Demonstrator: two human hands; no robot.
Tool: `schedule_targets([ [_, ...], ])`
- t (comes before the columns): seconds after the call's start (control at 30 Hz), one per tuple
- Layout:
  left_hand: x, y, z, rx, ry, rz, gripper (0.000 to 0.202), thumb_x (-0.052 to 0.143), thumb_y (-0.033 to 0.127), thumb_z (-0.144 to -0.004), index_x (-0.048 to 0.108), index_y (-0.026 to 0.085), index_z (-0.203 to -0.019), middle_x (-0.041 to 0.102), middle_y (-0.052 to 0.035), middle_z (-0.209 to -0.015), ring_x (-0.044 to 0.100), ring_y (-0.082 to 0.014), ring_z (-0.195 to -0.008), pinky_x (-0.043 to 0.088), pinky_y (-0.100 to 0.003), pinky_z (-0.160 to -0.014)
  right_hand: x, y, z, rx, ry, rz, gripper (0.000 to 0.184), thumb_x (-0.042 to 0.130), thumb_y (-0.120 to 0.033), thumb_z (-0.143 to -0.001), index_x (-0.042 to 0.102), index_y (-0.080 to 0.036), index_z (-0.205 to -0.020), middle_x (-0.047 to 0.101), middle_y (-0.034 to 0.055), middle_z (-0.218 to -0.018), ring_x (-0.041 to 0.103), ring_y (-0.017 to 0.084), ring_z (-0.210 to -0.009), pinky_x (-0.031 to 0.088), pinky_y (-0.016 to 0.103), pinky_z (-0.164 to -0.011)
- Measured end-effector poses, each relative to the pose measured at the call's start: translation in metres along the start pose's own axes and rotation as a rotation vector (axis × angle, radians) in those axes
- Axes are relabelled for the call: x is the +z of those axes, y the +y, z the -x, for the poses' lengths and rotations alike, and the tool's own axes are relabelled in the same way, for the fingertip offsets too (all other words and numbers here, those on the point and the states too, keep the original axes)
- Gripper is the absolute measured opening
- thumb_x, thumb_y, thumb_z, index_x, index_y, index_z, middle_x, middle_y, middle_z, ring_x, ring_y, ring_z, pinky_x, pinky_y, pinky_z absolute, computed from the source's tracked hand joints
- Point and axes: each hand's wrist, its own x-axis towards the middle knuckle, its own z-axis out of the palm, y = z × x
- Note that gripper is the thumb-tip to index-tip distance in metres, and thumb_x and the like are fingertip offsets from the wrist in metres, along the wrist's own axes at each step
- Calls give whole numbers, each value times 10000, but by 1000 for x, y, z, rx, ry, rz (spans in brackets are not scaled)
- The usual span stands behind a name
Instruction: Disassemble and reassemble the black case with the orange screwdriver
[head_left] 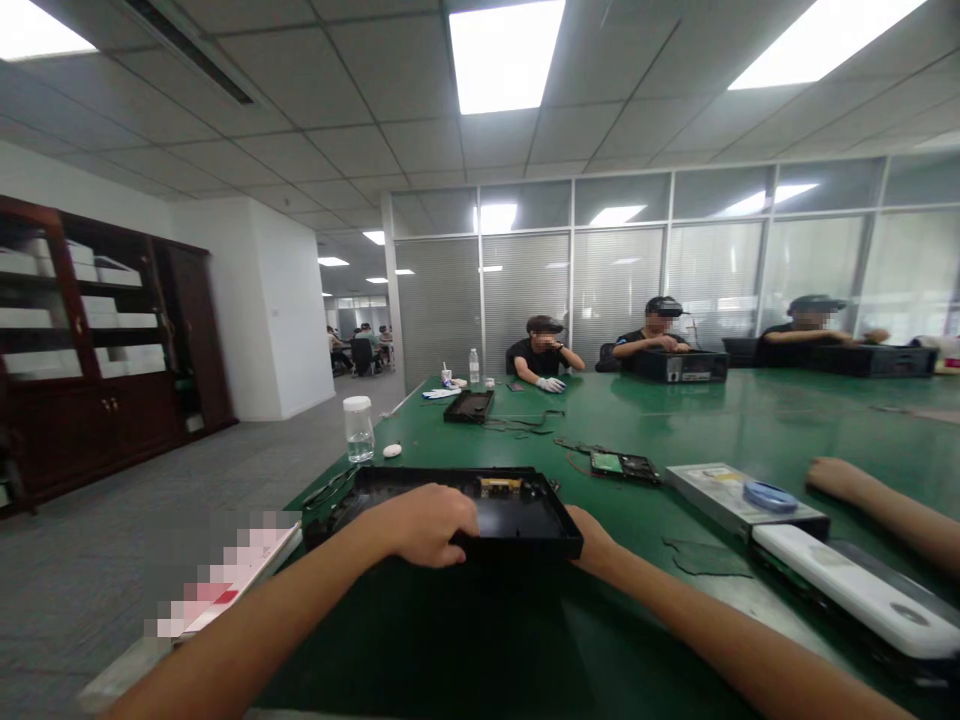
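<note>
Black plastic shell (517,510) gripped at both ends, already gutted.
Left hand (427,522) clamped over near-left edge of shell, fingers curled on rim; right hand (589,540) pressed against near-right corner, grip partly hidden. Shell flat on green tabletop (750,420), open side up, mostly bare inside, small part left at far wall. Circuit board (624,464) and loose cables lying just beyond right hand. Judged: strip-down largely done, last bits remaining.

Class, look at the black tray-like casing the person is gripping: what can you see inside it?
Inside the black casing a small yellowish component sits near the far wall; the floor looks otherwise bare and dark. The left hand covers part of the near rim; the right hand holds the corner.
</note>
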Motion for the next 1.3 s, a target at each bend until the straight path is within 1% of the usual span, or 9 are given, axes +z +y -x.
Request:
schedule_targets([
  [0.13, 9, 23, 15, 27, -22, 17, 94, 607, 261, -728, 613, 186, -783, 591, -12, -815, 554, -154, -762, 422, -247, -690, 8, 24, 1, -257, 40, -82, 434, 450, -174, -781, 475, -163, -1214, 472, 99, -1258, 441, 224, -1136, 372, 320, -939],
  [0.23, 20, 31, 19, 39, -27, 54, 92, 615, 264, -721, 622, 186, -770, 597, -10, -793, 561, -145, -732, 428, -236, -665, 6, 49, 11, -328, 17, -30, 549, 467, -180, -782, 339, -173, -1316, 330, 86, -1368, 341, 200, -1217, 308, 328, -1001],
  [0.4, 54, 33, 12, 42, -106, 81, 121, 650, 272, -679, 654, 189, -767, 622, -23, -733, 575, -160, -688, 441, -241, -614, -5, 96, 19, -232, 96, 70, 356, 484, -203, -793, 531, -193, -1145, 514, 97, -1200, 437, 225, -1121, 351, 391, -951],
  [0.63, 67, 5, -25, -232, -588, 468, 303, 643, 384, -670, 644, 180, -893, 639, -8, -705, 568, -130, -499, 430, -216, -450, 6, 102, 18, -148, 152, -105, 264, 424, -347, -855, 593, -180, -970, 617, 81, -948, 541, 182, -898, 426, 318, -809],
  [0.73, 69, -10, -58, -129, -389, 502, 287, 617, 328, -716, 615, 192, -969, 641, -3, -780, 592, -124, -621, 460, -213, -571, 12, 89, 12, -136, 164, -152, 276, 405, -369, -863, 605, -182, -897, 621, 70, -890, 546, 173, -837, 426, 305, -772],
  [0.83, 84, -19, -95, 25, -39, 215, 258, 645, 222, -695, 620, 187, -949, 629, -23, -853, 570, -157, -804, 436, -261, -762, 14, 80, 8, -138, 175, -161, 276, 396, -359, -867, 608, -182, -871, 622, 64, -867, 542, 170, -814, 418, 301, -762],
  [0.9, 100, -23, -113, 123, 83, 50, 270, 659, 206, -682, 624, 192, -949, 610, -44, -923, 533, -182, -898, 408, -274, -814, 14, 78, 7, -142, 167, -157, 272, 398, -355, -865, 610, -184, -867, 623, 61, -857, 540, 170, -809, 415, 301, -759],
  [1.07, 129, -27, -125, 202, 206, -178, 124, 538, 221, -796, 640, 204, -865, 584, -44, -858, 505, -172, -852, 406, -258, -722, 12, 80, 9, -121, 170, -179, 264, 417, -359, -855, 618, -187, -854, 626, 60, -845, 541, 171, -794, 413, 302, -755],
  [1.3, 136, -18, -121, 241, 312, -251, 175, 491, 214, -825, 613, 153, -715, 541, -60, -816, 478, -166, -803, 388, -275, -713, 12, 72, 7, -120, 165, -174, 261, 423, -350, -849, 624, -185, -832, 628, 58, -824, 543, 172, -776, 414, 300, -745],
])
